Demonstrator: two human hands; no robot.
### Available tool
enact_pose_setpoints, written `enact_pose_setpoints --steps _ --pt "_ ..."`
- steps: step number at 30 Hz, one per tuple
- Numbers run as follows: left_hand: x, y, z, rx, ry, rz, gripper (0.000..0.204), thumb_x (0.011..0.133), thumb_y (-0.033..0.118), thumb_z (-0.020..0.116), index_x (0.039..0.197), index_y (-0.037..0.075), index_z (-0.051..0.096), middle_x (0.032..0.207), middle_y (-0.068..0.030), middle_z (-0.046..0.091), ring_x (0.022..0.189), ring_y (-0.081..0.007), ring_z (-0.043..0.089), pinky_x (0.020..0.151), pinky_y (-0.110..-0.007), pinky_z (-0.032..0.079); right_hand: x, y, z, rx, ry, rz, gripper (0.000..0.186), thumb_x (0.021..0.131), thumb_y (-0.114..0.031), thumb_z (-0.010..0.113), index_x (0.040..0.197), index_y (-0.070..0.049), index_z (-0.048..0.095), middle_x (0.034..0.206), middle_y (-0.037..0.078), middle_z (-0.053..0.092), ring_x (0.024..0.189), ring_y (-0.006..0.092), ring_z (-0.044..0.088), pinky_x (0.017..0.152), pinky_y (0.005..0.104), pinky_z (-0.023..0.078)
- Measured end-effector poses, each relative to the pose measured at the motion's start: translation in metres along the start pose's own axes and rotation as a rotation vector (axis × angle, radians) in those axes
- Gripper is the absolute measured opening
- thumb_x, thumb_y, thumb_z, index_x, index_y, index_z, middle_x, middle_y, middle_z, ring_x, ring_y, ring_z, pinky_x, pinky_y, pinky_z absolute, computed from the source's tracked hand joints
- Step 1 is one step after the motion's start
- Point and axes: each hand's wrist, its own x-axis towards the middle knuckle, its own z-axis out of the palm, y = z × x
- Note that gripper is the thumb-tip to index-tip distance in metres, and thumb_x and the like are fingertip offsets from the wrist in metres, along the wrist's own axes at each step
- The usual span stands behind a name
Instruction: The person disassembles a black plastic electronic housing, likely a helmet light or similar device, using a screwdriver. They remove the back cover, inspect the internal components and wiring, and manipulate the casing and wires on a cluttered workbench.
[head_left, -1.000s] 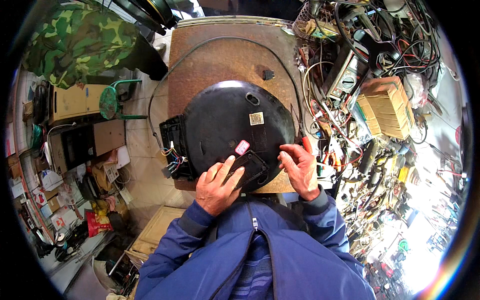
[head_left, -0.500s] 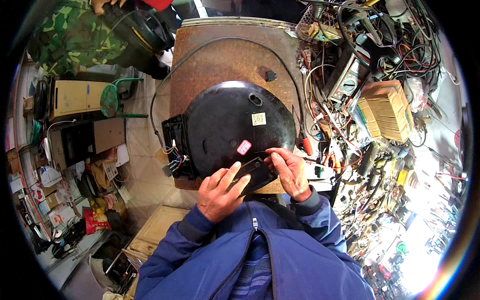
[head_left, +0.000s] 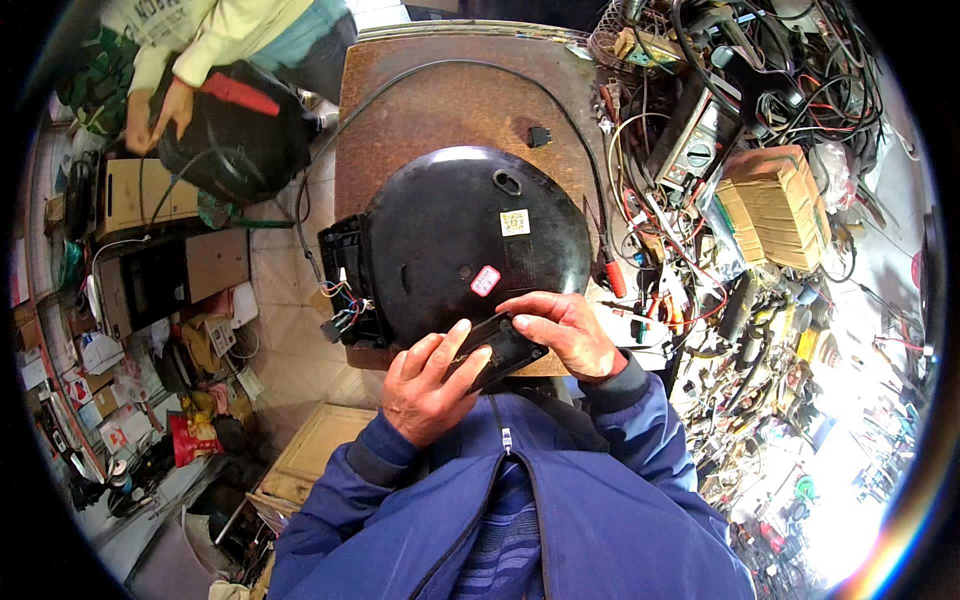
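My left hand [head_left: 430, 385] grips a flat black plastic piece [head_left: 505, 355] at the lower edge of a round black unit [head_left: 430, 240], its fingertips over the piece. My right hand [head_left: 560, 335] holds the piece's upper right side, thumb on top, fingers curled round the edge. The unit lies on a worn wooden table [head_left: 400, 90] and bears two small stickers. On its left is a black housing [head_left: 365, 280] with coloured wires and connectors [head_left: 345, 305]. A small black part [head_left: 540, 136] lies beyond the unit, and a black cable [head_left: 470, 63] loops round the far side.
A multimeter [head_left: 695, 150], cardboard [head_left: 775, 205], tangled cables and many tools crowd the right, with a red-handled tool [head_left: 615, 278] beside the unit. At upper left another person's hands [head_left: 170, 115] are at a dark object [head_left: 240, 140]. A green stool [head_left: 220, 215] stands below it.
My right hand has moved left and onto the plastic piece, which has shifted toward me and tilted. A person in cream sleeves has come into view at upper left with the dark object.
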Motion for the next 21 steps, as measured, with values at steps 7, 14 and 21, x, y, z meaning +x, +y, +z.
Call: enact_pose_setpoints --steps 7,14,21 --pt "0.004 0.001 0.0 0.002 0.001 0.02 0.064 0.065 0.02 0.084 0.127 0.019 0.069 0.142 -0.0146 0.061 0.112 -0.0326 0.061 0.095 -0.043 0.054 0.001 0.014 -0.002 0.226 0.002 0.033 0.028 0.099 -0.018 0.067 0.119 0.001 0.071 0.106 0.002 0.072 0.098 0.0097 0.063 0.089 0.028 0.051" --pt "-0.005 0.007 -0.001 -0.004 -0.013 -0.001 0.064 0.064 0.023 0.086 0.126 0.019 0.07 0.143 -0.0153 0.06 0.112 -0.0331 0.061 0.094 -0.042 0.055 -0.006 0.021 -0.002 0.145 0.049 0.063 0.022 0.099 -0.019 0.068 0.109 0.001 0.069 0.098 0.003 0.071 0.089 0.0099 0.063 0.083 0.0273 0.051" --pt "-0.043 0.005 -0.016 0.016 -0.013 -0.074 0.064 0.063 0.024 0.088 0.124 0.015 0.071 0.141 -0.0184 0.062 0.112 -0.0358 0.062 0.097 -0.045 0.053 -0.015 0.023 -0.017 0.288 0.361 -0.034 0.021 0.102 -0.019 0.066 0.105 0.001 0.067 0.09 0.01 0.072 0.073 0.0151 0.069 0.064 0.0277 0.056"
